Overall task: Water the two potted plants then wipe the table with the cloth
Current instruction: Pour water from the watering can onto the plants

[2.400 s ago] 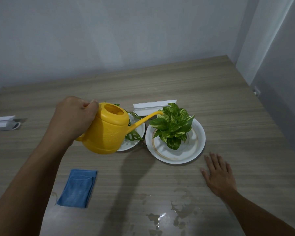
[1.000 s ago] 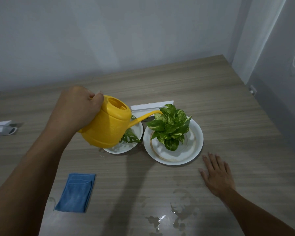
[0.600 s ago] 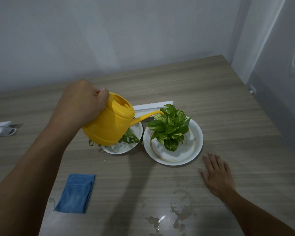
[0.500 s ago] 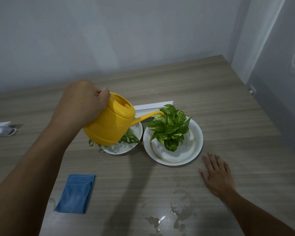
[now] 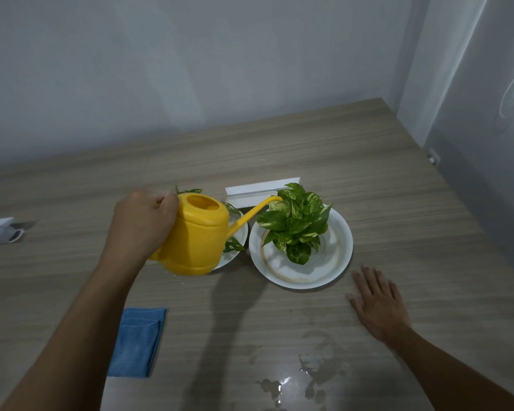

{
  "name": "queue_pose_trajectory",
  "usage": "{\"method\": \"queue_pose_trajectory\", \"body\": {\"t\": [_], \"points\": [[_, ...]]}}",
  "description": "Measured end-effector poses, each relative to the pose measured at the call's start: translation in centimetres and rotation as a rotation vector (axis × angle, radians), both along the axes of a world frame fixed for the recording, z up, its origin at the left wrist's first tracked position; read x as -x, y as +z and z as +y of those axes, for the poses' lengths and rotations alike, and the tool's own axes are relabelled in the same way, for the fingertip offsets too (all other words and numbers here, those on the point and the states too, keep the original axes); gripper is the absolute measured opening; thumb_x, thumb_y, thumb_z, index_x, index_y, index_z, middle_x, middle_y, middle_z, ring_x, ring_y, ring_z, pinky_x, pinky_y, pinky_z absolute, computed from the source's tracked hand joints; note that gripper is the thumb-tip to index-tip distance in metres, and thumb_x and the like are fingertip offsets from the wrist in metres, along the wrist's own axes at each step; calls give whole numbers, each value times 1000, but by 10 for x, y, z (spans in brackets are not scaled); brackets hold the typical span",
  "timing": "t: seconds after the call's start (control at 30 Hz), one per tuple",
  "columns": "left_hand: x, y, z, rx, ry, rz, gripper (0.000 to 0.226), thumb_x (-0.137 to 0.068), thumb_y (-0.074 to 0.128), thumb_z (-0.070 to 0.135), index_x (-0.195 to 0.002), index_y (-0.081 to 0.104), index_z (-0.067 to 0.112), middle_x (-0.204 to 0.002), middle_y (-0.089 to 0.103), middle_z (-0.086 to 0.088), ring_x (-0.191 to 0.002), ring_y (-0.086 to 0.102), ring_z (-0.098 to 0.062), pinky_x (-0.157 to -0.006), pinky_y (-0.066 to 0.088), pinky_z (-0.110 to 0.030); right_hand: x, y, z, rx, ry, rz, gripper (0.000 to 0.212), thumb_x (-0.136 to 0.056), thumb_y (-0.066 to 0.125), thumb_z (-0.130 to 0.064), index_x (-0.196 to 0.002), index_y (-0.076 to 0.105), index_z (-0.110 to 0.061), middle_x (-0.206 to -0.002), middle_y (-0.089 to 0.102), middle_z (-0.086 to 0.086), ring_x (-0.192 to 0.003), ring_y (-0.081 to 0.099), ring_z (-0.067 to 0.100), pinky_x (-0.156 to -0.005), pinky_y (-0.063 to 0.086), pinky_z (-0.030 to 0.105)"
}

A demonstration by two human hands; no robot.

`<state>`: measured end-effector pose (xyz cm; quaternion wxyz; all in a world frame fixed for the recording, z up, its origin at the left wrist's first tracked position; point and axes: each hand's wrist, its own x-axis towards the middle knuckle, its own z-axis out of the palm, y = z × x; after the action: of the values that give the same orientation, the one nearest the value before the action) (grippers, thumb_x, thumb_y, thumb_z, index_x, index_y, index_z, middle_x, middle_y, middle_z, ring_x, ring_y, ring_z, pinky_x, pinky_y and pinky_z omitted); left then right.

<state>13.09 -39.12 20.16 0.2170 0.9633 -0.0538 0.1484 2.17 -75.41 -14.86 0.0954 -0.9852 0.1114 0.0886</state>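
Wood-grain table (image 5: 368,149) fills the frame. At centre, the left hand (image 5: 140,226) grips the yellow watering can (image 5: 196,235), its spout over the right plant (image 5: 294,223); the right hand (image 5: 377,304) lies flat, fingers spread. Overtilting could flood the plate (image 5: 339,262); the cloth (image 5: 137,342) waits lower left.

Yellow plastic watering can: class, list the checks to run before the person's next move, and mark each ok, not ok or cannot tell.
1. Left hand grips the yellow plastic watering can: ok.
2. Spout tip over the variegated green plant on the large white plate: ok.
3. Water flowing from the spout: cannot tell.
4. Right hand flat on the wooden table, clear of the plate: ok.
5. Folded blue cloth free for wiping: ok.
6. Table dry: not ok, spilled water near the front edge.
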Motion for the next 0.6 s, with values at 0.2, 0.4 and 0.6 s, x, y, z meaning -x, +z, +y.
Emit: {"method": "queue_pose_trajectory", "body": {"t": [0.2,0.4,0.6], "points": [[15,-61,26,323,114,124,52,-96,47,39,-54,44,7,-53,42,-15,-53,45,-29,-57,50,-50,1,11,8,-27,-45,24,69,-97,7,-54,-155,8,-17,-164,2,5,-150,-1,21,-120,7,41],[33,-95,37,634,162,134,51,-98,50,31,-52,38,13,-46,37,-6,-47,40,-20,-55,39,-40,22,29,40,-34,-10,-249,53,-96,30,-40,-123,61,-6,-130,62,14,-128,51,33,-109,30,49],[45,-107,64,830,120,88,53,-101,49,26,-52,34,12,-38,33,7,-38,33,-8,-55,33,-37,35,43,98,-30,142,-478,35,-95,41,-30,-99,70,-12,-97,72,4,-100,64,27,-102,36,45]]}}
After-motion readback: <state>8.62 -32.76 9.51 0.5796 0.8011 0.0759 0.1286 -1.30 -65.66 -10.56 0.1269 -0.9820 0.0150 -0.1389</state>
